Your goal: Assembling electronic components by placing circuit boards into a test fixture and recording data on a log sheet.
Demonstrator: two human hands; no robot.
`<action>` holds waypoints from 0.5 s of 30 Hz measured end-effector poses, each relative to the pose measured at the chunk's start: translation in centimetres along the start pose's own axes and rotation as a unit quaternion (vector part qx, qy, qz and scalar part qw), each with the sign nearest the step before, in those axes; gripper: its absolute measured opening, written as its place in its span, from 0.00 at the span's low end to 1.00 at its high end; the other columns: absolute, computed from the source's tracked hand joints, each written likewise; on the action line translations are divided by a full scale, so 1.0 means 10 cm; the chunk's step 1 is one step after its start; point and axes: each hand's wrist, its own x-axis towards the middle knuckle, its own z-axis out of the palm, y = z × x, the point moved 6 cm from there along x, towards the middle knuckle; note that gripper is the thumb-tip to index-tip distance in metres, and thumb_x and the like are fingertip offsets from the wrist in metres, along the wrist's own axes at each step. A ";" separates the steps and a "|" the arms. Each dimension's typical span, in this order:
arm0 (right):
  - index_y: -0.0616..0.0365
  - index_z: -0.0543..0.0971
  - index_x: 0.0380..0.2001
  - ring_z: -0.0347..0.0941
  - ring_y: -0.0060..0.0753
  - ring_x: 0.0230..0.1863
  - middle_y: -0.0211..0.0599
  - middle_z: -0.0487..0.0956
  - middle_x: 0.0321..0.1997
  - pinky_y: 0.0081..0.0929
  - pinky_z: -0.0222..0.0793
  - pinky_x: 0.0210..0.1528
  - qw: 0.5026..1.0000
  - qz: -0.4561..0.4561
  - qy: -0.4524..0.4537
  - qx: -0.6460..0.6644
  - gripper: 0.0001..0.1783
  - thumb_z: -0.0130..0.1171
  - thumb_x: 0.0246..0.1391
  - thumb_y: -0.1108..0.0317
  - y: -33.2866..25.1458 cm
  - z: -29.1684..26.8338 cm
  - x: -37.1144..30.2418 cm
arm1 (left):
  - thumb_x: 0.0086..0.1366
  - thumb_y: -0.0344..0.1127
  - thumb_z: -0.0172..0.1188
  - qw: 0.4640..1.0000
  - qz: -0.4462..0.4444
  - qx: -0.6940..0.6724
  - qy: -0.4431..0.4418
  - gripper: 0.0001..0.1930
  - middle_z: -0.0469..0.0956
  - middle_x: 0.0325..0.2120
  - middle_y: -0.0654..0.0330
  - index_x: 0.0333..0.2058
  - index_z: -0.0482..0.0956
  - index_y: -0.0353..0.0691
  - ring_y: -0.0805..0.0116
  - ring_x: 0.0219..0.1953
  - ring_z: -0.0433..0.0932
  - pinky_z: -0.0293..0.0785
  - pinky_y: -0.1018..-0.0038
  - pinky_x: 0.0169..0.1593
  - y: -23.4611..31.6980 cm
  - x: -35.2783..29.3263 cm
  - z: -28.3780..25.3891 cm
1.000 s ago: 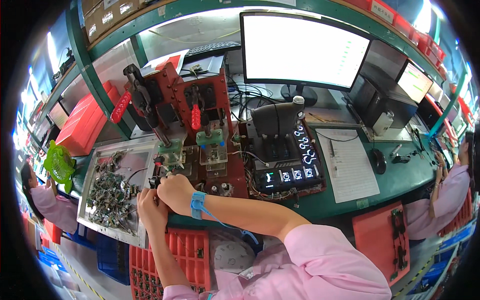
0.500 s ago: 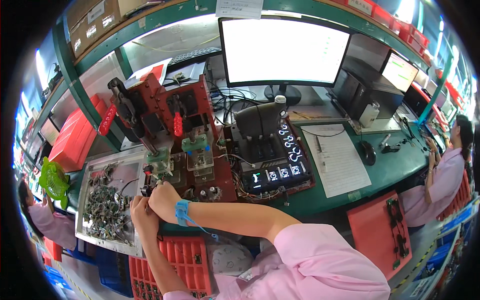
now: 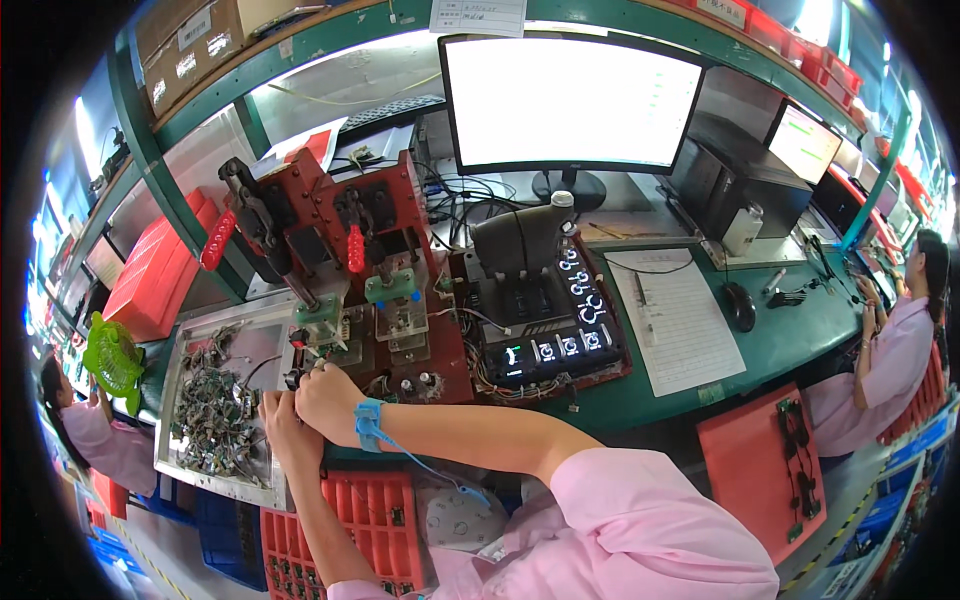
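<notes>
Carefully, both hands bring one small dark part to the red test fixture.

Right hand (image 3: 328, 400), with a blue wrist strap (image 3: 368, 424), is curled with fingers closed, and left hand (image 3: 283, 420) is just beside it at its 9 o'clock; together they pinch a small dark component (image 3: 293, 378), though how firm the grip is I cannot tell. This part sits at the front edge of the red test fixture (image 3: 375, 290), at 6 o'clock from the green clamp block (image 3: 318, 312). To do it well, I think the part should be kept level and lined up under the clamp before pressing, without touching the loose wires. A metal tray (image 3: 175, 372) of similar parts lies at 9 o'clock from the hands, the lit control box (image 3: 555, 345) at 3 o'clock.
</notes>
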 end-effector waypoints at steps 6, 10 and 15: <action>0.56 0.80 0.23 0.74 0.35 0.37 0.35 0.78 0.29 0.31 0.66 0.42 0.999 -0.041 0.013 0.027 0.06 0.56 0.43 0.68 0.01 -0.06 -0.04 | 0.50 0.29 0.56 0.999 0.010 0.028 -0.023 0.06 0.70 0.31 0.49 0.27 0.73 0.34 0.45 0.38 0.69 0.65 0.58 0.42 0.03 0.01 0.04; 0.55 0.80 0.23 0.73 0.34 0.38 0.34 0.77 0.30 0.30 0.65 0.41 1.000 -0.008 0.015 0.025 0.05 0.57 0.41 0.68 0.00 -0.21 -0.18 | 0.50 0.28 0.56 1.000 0.001 0.001 0.003 0.04 0.71 0.29 0.52 0.26 0.74 0.35 0.48 0.36 0.70 0.66 0.60 0.39 0.14 -0.04 -0.03; 0.56 0.80 0.23 0.70 0.32 0.37 0.33 0.74 0.30 0.29 0.62 0.38 0.999 -0.009 0.040 0.030 0.06 0.57 0.40 0.68 -0.04 -0.20 -0.31 | 0.49 0.27 0.56 0.999 0.013 -0.013 0.030 0.03 0.72 0.27 0.54 0.24 0.74 0.36 0.50 0.35 0.70 0.67 0.61 0.37 0.19 -0.12 -0.09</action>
